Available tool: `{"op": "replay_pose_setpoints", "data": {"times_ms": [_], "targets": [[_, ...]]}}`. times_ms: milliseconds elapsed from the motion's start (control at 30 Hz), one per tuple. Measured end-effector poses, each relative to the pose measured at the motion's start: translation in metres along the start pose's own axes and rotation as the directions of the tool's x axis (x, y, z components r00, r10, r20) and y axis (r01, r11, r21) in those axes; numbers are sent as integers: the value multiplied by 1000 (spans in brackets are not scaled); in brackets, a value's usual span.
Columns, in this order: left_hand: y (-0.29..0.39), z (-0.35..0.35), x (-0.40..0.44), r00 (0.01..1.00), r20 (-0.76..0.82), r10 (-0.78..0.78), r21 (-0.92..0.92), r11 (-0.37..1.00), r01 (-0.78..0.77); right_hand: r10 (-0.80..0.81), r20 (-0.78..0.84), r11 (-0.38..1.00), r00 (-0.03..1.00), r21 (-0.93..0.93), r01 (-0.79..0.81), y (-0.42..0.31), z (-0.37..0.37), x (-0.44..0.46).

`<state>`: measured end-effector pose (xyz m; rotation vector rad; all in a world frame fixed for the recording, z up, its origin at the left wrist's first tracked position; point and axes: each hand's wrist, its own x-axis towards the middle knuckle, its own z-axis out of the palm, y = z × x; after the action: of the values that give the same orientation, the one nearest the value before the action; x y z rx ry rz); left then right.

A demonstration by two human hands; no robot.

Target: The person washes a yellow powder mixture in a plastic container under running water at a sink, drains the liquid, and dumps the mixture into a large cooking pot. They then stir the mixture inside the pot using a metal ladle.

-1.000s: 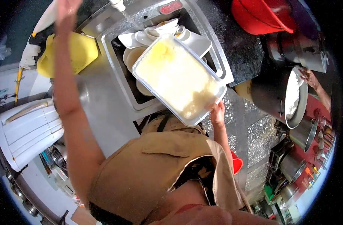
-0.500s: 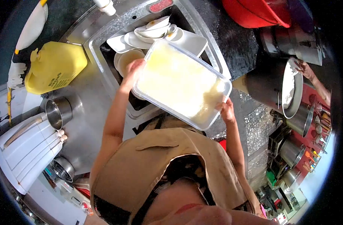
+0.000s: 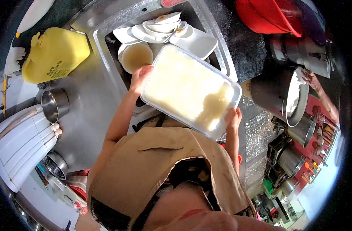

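A clear plastic tub filled with pale yellowish liquid is held level between my two hands, over the near right part of the sink. My left hand grips its left end, and my right hand has the right end by the corner. Under and beyond the tub, the metal sink holds stacked white bowls, white plates and a round bowl of cloudy liquid close to my left hand. The tub hides part of the sink.
Left of the sink are a yellow jug, a steel pot and a white ridged container. A red basin is at upper right. Another person's hand touches a large pot holding something white.
The tub sits slightly lower and further right in view, with both hands still on it. The bowl of cloudy liquid shows more fully. The whole view has shifted a little.
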<state>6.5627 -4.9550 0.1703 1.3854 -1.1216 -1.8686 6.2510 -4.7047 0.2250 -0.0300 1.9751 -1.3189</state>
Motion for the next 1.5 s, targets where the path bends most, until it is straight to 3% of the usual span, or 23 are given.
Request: {"op": "replay_pose_setpoints", "data": {"times_ms": [67,300,367,500,567,800,1300,1500], "targets": [[-5,1,-5,999,-26,-44,-91,995,42,45,-24,999,999,-16,-46,-6,-2,-8],[-15,-6,-17,995,21,-100,-139,985,102,31,-24,999,999,-41,-32,-20,-6,-22],[-9,-3,-23,999,35,-19,-181,983,25,40,-5,998,999,-48,-40,-21,-9,-23],[-19,-10,-23,998,48,-26,-206,978,36,57,-3,996,998,-65,-57,-31,-8,-31],[-12,-10,-32,992,112,65,-162,986,-46,41,4,995,999,-87,-40,-32,-9,-32],[5,-1,-46,993,80,87,-183,981,-72,18,-6,996,1000,-82,-19,-30,-12,-31],[3,-4,-30,998,39,-47,-138,989,52,95,-21,991,995,-91,-97,-39,-13,-32],[-6,-4,-18,994,67,-91,-227,968,104,105,-10,989,994,-105,-105,-45,-15,-33]]}}
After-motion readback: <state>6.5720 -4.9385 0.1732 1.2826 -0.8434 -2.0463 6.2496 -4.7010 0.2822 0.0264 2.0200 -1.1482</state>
